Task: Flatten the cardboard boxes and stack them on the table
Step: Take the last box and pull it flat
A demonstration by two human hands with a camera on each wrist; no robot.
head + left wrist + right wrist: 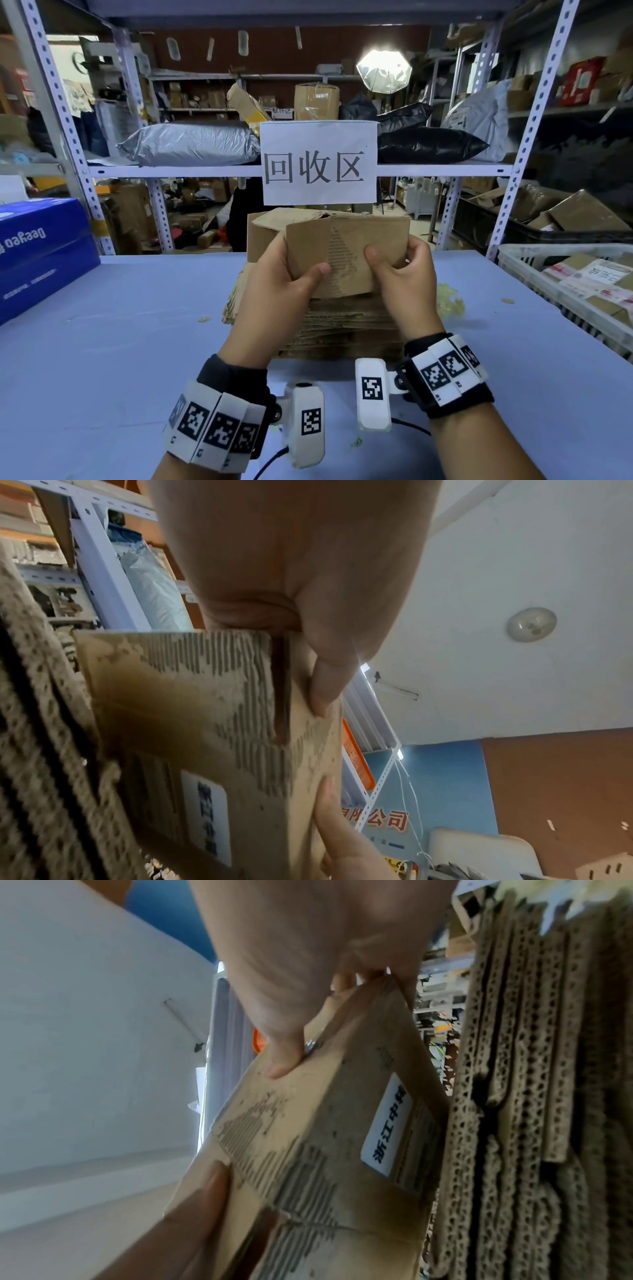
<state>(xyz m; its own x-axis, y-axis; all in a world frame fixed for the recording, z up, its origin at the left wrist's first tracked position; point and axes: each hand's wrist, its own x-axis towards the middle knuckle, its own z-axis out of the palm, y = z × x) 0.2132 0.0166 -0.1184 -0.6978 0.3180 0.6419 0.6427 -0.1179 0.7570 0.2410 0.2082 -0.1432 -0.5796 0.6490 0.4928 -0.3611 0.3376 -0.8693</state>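
I hold a small brown cardboard box (346,246) above a stack of flattened cardboard (342,325) on the blue table (102,342). Its torn facing shows bare corrugation. My left hand (284,274) grips its left side, thumb on the near face. My right hand (400,270) grips its right side, thumb on the near face. In the left wrist view the box (205,723) carries a white label and my left hand (308,647) pinches its edge. In the right wrist view my right hand (308,1010) pinches the box (325,1137) beside the stack (531,1096).
A blue carton (41,250) sits at the table's left edge. A white crate (565,284) with parcels stands at the right. Shelving with a paper sign (318,162) rises behind the table. Yellowish scraps (448,301) lie right of the stack.
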